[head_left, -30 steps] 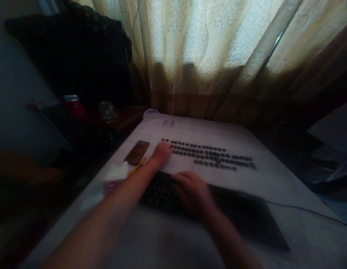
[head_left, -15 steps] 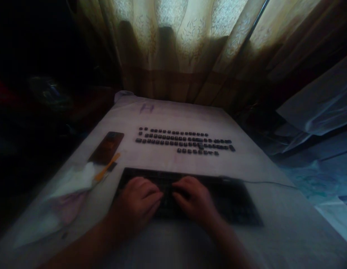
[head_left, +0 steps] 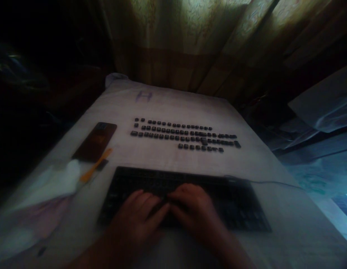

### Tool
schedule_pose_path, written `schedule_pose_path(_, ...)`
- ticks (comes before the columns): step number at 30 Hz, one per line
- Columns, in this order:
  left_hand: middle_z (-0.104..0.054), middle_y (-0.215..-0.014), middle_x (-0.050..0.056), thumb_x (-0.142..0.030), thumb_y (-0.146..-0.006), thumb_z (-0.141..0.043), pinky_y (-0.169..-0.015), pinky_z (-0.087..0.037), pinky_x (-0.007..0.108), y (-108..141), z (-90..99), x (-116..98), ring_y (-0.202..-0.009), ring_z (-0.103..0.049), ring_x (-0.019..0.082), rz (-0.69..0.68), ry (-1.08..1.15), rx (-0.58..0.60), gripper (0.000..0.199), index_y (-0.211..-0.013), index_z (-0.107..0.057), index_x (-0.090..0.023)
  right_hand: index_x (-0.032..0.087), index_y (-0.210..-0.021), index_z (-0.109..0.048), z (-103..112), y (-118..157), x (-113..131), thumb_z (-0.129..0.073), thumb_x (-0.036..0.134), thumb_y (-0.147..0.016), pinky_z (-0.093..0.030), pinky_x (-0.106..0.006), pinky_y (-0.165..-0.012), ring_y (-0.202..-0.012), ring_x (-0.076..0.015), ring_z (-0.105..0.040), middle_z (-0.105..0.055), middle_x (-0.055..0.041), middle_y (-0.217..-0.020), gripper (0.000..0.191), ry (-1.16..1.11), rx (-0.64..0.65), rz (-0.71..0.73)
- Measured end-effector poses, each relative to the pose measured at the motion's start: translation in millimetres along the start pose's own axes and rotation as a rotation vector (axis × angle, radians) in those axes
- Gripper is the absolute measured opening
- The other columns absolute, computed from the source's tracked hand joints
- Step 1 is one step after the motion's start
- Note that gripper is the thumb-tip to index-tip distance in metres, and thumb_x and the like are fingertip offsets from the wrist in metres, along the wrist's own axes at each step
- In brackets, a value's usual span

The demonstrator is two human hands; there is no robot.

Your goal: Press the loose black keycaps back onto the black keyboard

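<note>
My left hand (head_left: 142,212) and right hand (head_left: 193,205) pinch close together over the keyboard (head_left: 240,203); from here I can't tell what they grip. Loose keys (head_left: 177,138) lie in rows, probably for order.

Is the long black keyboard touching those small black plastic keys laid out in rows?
Apart: the head view shows pale cloth between the black keyboard and the nearest loose black keys.

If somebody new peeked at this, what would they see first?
Probably the rows of little black keys lying loose across the middle of the pale cloth. Just nearer is a dark keyboard, with the left hand and right hand close together over it. Off to the left, a bright orange tool pops out beside a phone.
</note>
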State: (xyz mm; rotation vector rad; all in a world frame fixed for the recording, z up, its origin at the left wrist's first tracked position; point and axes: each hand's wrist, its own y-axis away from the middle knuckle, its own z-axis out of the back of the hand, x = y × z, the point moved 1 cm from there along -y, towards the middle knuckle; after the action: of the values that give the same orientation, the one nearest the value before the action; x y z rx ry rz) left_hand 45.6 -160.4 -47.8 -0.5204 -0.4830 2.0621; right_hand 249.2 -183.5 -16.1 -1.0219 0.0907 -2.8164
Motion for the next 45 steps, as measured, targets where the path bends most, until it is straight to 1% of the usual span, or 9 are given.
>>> schedule_pose_path(6, -0.067, -0.111, 0.004, -0.03, -0.102, -0.041, -0.103, -0.043, 0.044, -1, -4.4, 0, -0.106, -0.058, 0.023, 0.006, -0.004, -0.012, 0.032, -0.121, -0.066, -0.025, 0.023, -0.102, -0.076, 0, 1, 0, -0.07, 0.008, -0.08, -0.048, -0.037, -0.076, -0.085, -0.0219, -0.066, -0.073, -0.0048, -0.092, 0.026, 0.003, 0.021, 0.002)
schedule_pose_path(13, -0.068, -0.11, 0.004, -0.026, -0.102, -0.039, -0.103, -0.044, 0.044, 0, -6.3, -1, -0.105, -0.06, 0.022, 0.025, 0.007, -0.015, 0.034, -0.122, -0.066, -0.026, 0.023, -0.099, -0.076, -3, 5, -3, -0.067, 0.01, -0.083, -0.048, -0.035, -0.074, -0.082, -0.0209, -0.065, -0.072, -0.0046, -0.088, 0.023, 0.016, -0.063, 0.032)
schedule_pose_path(16, -0.068, -0.11, 0.004, -0.026, -0.103, -0.036, -0.103, -0.043, 0.043, -1, -6.1, -2, -0.105, -0.059, 0.022, 0.026, 0.004, -0.021, 0.035, -0.12, -0.067, -0.025, 0.024, -0.1, -0.076, -4, 6, -3, -0.066, 0.012, -0.084, -0.047, -0.035, -0.072, -0.08, -0.0206, -0.064, -0.07, -0.0043, -0.087, 0.022, 0.039, -0.072, 0.04)
schedule_pose_path(23, -0.068, -0.107, 0.004, -0.026, -0.105, -0.035, -0.103, -0.041, 0.041, -5, -7.0, -2, -0.103, -0.06, 0.022, 0.005, 0.013, -0.036, 0.036, -0.115, -0.068, -0.021, 0.024, -0.099, -0.076, -5, 6, -4, -0.064, 0.014, -0.086, -0.047, -0.035, -0.07, -0.078, -0.0207, -0.063, -0.071, -0.0051, -0.087, 0.021, 0.05, -0.09, 0.046)
schedule_pose_path(27, -0.068, -0.108, 0.004, -0.025, -0.102, -0.04, -0.102, -0.043, 0.042, -5, -5.2, -2, -0.103, -0.061, 0.022, 0.004, 0.021, -0.034, 0.031, -0.117, -0.067, -0.021, 0.023, -0.098, -0.076, -4, 5, -2, -0.066, 0.013, -0.084, -0.046, -0.035, -0.069, -0.077, -0.0209, -0.063, -0.07, -0.0043, -0.085, 0.02, 0.036, -0.067, 0.04)
schedule_pose_path(32, -0.071, -0.107, 0.003, -0.021, -0.101, -0.044, -0.102, -0.044, 0.04, -10, 2.1, -3, -0.102, -0.062, 0.02, -0.028, 0.019, 0.044, 0.028, -0.118, -0.066, -0.019, 0.022, -0.097, -0.075, -3, 6, 0, -0.061, 0.012, -0.087, -0.045, -0.035, -0.07, -0.078, -0.0206, -0.064, -0.071, -0.0051, -0.086, 0.02, 0.039, -0.103, 0.066)
schedule_pose_path(37, -0.072, -0.105, 0.003, -0.024, -0.104, -0.04, -0.106, -0.04, 0.04, -8, -1.7, -5, -0.102, -0.062, 0.02, 0.0, 0.035, -0.016, 0.03, -0.112, -0.069, -0.019, 0.024, -0.09, -0.076, -3, 5, -2, -0.058, 0.013, -0.09, -0.042, -0.033, -0.067, -0.073, -0.0187, -0.063, -0.071, -0.003, -0.081, 0.021, 0.031, -0.097, 0.083)
schedule_pose_path(40, -0.072, -0.108, 0.002, -0.025, -0.104, -0.041, -0.109, -0.038, 0.039, -4, -5.4, -5, -0.105, -0.062, 0.019, 0.004, 0.037, -0.002, 0.03, -0.116, -0.068, -0.019, 0.024, -0.09, -0.076, -3, 4, -3, -0.057, 0.014, -0.09, -0.042, -0.033, -0.068, -0.074, -0.0189, -0.064, -0.072, -0.0031, -0.082, 0.021, 0.032, -0.103, 0.076)
schedule_pose_path(45, -0.071, -0.117, 0.002, -0.021, -0.101, -0.041, -0.111, -0.036, 0.041, 0, -7.2, -3, -0.114, -0.06, 0.02, -0.005, 0.012, 0.01, 0.033, -0.127, -0.063, -0.021, 0.024, -0.092, -0.075, -3, 2, -2, -0.055, 0.016, -0.092, -0.043, -0.033, -0.069, -0.076, -0.0188, -0.064, -0.072, -0.0036, -0.085, 0.021, 0.032, -0.086, 0.058)
